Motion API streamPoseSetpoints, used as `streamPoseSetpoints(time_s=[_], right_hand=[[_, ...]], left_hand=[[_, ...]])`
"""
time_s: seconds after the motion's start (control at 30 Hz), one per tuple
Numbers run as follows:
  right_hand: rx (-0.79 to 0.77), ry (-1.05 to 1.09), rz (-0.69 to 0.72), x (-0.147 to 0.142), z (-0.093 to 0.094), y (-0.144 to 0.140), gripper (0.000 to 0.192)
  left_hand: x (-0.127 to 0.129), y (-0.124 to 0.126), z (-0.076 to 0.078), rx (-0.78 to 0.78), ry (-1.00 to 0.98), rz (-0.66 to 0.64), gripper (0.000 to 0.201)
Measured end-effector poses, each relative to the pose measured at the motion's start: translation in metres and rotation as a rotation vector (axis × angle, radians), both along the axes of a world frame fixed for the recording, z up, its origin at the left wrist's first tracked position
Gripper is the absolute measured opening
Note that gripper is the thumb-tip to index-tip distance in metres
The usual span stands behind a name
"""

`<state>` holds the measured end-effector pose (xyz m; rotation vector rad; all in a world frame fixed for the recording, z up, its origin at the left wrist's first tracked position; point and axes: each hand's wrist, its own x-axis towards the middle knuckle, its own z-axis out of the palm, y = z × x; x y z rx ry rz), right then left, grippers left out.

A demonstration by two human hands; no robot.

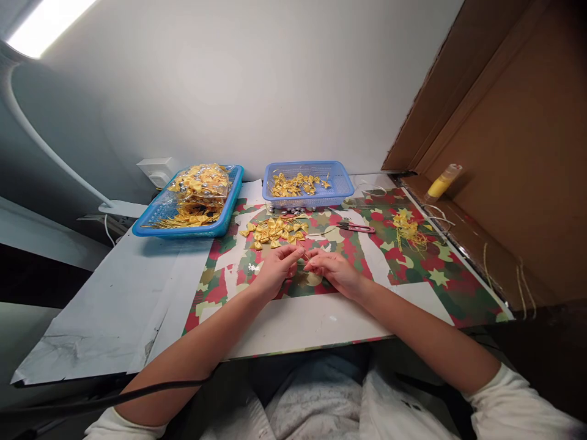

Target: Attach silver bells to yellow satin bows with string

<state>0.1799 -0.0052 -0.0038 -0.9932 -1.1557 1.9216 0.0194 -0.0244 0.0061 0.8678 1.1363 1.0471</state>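
My left hand (277, 267) and my right hand (334, 270) rest close together on the patterned table cover (413, 269), fingertips meeting around something small and thin between them; what it is stays too small to make out. Just beyond the fingers lies a loose pile of yellow ribbon bows (274, 232). Small red-handled snips (355, 228) lie to the right of the pile.
A blue basket (339, 177) with a few yellow bows stands at the back. A blue tray (160, 220) with bagged bows sits at the back left. Yellow thread scraps (408, 231) lie right. A glue bottle (443, 181) leans on the cardboard wall (518, 159).
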Motion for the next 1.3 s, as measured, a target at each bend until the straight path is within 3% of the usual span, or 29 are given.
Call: streamPoseSetpoints(time_s=[0.33,1.1,1.3], right_hand=[[-0.022,0.038,0.056,-0.0004,0.0075,-0.0025,0.024],[0.080,-0.050,0.101,0.0018,-0.0008,-0.0026,0.012],[0.061,0.001,0.135,0.0025,0.0024,-0.0027,0.025]], left_hand=[[-0.0006,0.0003,-0.0005,-0.033,0.014,0.009,0.045],[-0.0010,0.0019,-0.0002,0.062,0.001,0.066,0.043],[-0.0007,-0.0002,0.0034,0.056,0.018,0.010,0.044]])
